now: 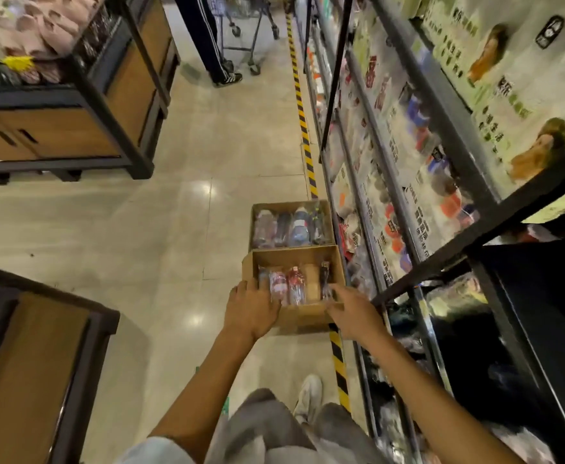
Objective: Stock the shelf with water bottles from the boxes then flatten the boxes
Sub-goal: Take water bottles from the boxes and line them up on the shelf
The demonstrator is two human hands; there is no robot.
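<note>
Down over the near cardboard box [294, 289] on the tiled floor [174, 229], tight against the foot of the shelf [408, 202]. Left hand [252, 308] reaching in at the box's left side, fingers spread and fairly straight, laid against the wrapped red-labelled water bottles [287, 284] or hovering just over them, no closed grip to be seen. Right hand [353, 313] at the near right corner, fingertips at the rim beside a dark bottle [324, 279]; too blurred to say whether pinching cardboard, touching the bottle, or simply loose, so cannot tell. Near box only part full, bare cardboard showing between the red pair and the dark one. Far box [291, 226] just beyond, touching the first, packed across with bottles. Looks like the start of a pick, with most of the stocking and all the flattening to come. Best played this way: wrap a full palm round a bottle's body rather than snatching at slick plastic film, lift straight up clear of the box wall, steady the box with the other hand so nothing drags across the yellow-and-black floor tape [338, 363]. Bend at the knees, since the load sits low. Further up the aisle, a shopper's legs [207, 38] beside a trolley [251, 35], well apart.
</note>
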